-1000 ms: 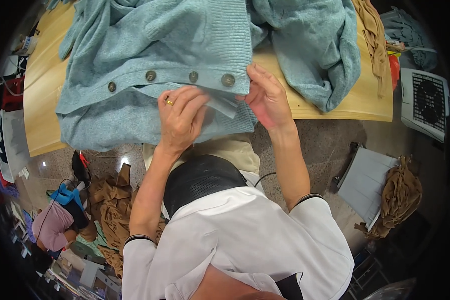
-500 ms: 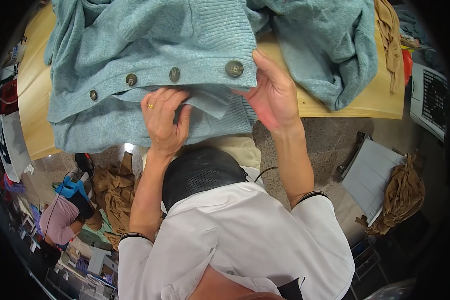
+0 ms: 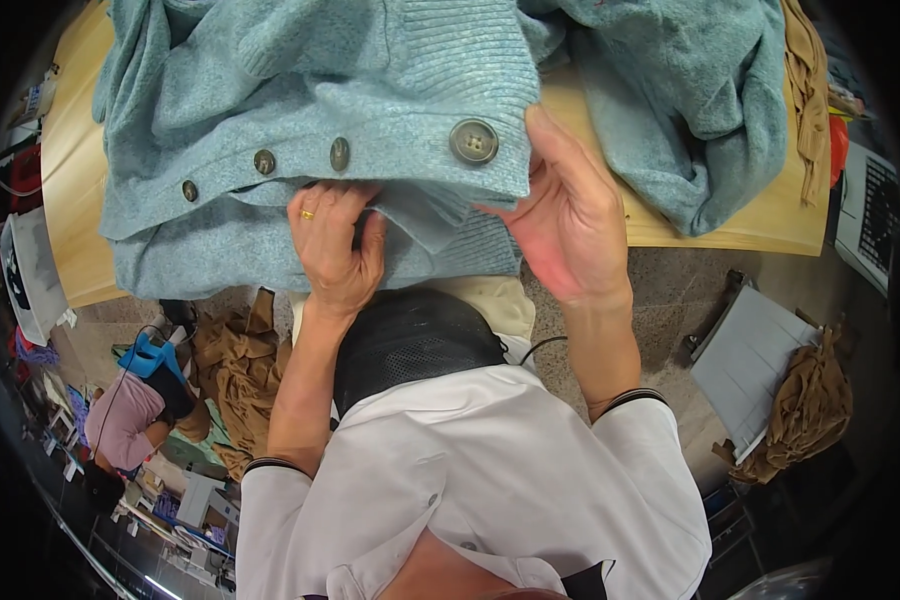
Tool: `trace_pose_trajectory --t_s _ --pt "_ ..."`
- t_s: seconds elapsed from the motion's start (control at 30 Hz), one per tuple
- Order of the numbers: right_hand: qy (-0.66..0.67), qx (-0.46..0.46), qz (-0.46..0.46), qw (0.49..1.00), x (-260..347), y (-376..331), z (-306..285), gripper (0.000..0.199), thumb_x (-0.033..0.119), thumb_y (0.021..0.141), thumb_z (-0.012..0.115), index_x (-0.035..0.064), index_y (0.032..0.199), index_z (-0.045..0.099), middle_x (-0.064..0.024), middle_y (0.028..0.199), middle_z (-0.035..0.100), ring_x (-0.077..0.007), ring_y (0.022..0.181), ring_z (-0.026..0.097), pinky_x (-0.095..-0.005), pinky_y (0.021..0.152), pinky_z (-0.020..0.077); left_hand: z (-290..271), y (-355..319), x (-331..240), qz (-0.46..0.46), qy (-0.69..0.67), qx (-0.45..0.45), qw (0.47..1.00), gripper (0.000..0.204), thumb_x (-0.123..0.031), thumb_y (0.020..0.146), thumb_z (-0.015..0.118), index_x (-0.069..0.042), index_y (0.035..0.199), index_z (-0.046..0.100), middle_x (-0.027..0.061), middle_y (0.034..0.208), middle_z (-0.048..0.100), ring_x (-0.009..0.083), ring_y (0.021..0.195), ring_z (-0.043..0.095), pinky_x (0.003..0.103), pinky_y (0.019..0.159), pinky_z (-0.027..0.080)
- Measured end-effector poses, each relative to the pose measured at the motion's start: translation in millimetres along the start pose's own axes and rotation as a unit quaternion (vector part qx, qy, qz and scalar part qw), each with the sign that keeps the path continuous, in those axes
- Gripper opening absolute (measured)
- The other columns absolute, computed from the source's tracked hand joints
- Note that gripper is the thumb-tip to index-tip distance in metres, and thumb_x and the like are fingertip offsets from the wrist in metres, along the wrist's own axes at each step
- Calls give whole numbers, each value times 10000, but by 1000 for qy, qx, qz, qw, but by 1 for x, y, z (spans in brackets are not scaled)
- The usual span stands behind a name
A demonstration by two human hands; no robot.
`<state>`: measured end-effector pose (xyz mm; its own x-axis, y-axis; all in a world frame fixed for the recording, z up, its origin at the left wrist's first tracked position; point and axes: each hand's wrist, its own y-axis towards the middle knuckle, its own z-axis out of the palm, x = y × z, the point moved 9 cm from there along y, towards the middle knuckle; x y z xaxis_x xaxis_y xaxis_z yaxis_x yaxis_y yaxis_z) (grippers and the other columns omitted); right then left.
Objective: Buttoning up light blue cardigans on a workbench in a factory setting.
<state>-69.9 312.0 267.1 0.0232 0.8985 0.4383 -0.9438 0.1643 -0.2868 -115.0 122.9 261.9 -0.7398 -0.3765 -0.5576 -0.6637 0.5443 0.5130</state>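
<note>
A pale blue knitted cardigan (image 3: pixel 240 120) lies on the wooden table before me, its band of dark round buttons running left to right. My left hand (image 3: pixel 335 240), with a ring on one finger, has its curled fingertips tucked under the band, beside an inner flap of the knit. At the ribbed right end my right hand (image 3: pixel 575 215) pinches the band's edge. Its thumb rests at the corner near the largest button (image 3: pixel 473 142), and its other fingers are partly hidden beneath the fabric.
Another blue knitted piece (image 3: pixel 685 120) hangs over the right side of the wooden table (image 3: pixel 80 200). Brown garments (image 3: pixel 805 410) lie by a grey board (image 3: pixel 745 360) at right, and more brown cloth (image 3: pixel 235 350) lies at left. A person in a pink top (image 3: pixel 125 425) is at far left.
My right hand and the band's ribbed end look larger, having come up closer to the camera. The left hand keeps its place under the band.
</note>
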Motion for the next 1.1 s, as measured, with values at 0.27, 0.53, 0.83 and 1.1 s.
trace_pose_trajectory --t_s 0.27,0.53,0.83,1.1 --pt "-22 34 -16 999 5 1 6 341 232 1148 445 -17 1273 643 -110 1119 761 -191 1039 725 -366 921 573 -12 1 -7 35 -52 -33 997 340 -58 812 765 -28 1138 671 132 1039 710 329 933 661 455 880 497" --pt "-115 2 -5 993 0 -2 15 289 242 1108 567 34 1299 632 -28 1178 728 -103 1080 670 -287 979 502 -45 48 -51 97 -90 -132 982 410 -176 876 851 -74 1218 649 118 1127 695 267 923 656 367 764 539" --pt "-120 18 -22 992 -5 -2 25 283 172 1105 573 -5 1324 606 -67 1244 710 -103 1135 651 -294 1023 488 -35 76 -58 124 -104 -70 984 322 -82 922 803 -18 1200 653 193 1134 721 296 1008 668 398 849 559" --pt "-111 36 -27 993 -8 1 26 301 153 1104 565 -13 1352 604 -79 1278 704 -121 1182 641 -307 1064 467 -35 74 -50 105 -118 -120 980 359 -147 841 888 -108 1140 693 94 1144 743 253 930 677 340 800 548"
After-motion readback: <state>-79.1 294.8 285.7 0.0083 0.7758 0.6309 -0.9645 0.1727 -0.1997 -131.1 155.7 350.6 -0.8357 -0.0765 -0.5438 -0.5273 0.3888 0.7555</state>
